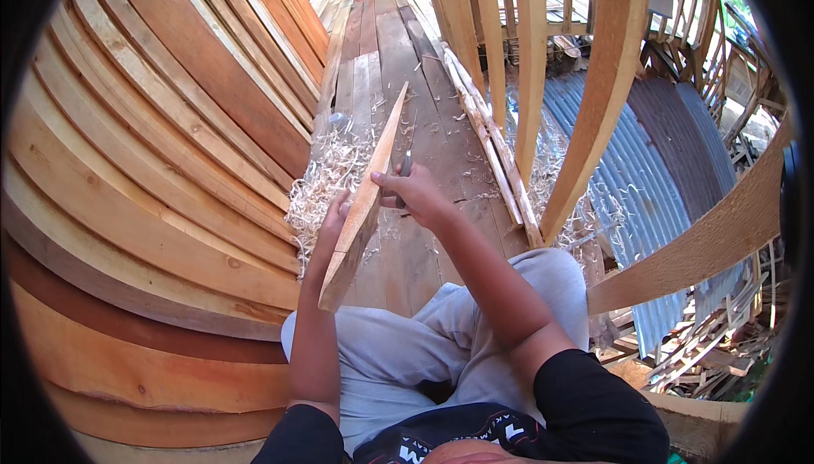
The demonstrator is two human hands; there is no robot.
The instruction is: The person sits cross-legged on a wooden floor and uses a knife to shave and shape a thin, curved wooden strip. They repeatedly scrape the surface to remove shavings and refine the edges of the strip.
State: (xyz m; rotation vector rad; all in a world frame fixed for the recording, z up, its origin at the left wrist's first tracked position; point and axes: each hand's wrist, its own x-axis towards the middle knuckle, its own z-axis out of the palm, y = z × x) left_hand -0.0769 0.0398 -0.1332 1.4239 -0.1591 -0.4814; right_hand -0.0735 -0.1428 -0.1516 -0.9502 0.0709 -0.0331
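Note:
A long pale piece of wood (363, 205), tapered to a point at its far end, is tilted up in front of me over my lap. My left hand (337, 208) grips it from the left side, its fingers partly hidden behind the wood. In my right hand (413, 190) is a knife (406, 165) with a grey handle, its thin blade pointing away from me beside the wood. The right thumb rests against the wood's edge.
Curly wood shavings (326, 184) lie heaped on the plank floor (398, 244). Stacked boards (153, 167) line the left. Upright wooden posts (593, 100) stand on the right, with thin poles (490, 129) at their feet and corrugated metal sheets (632, 176) beyond.

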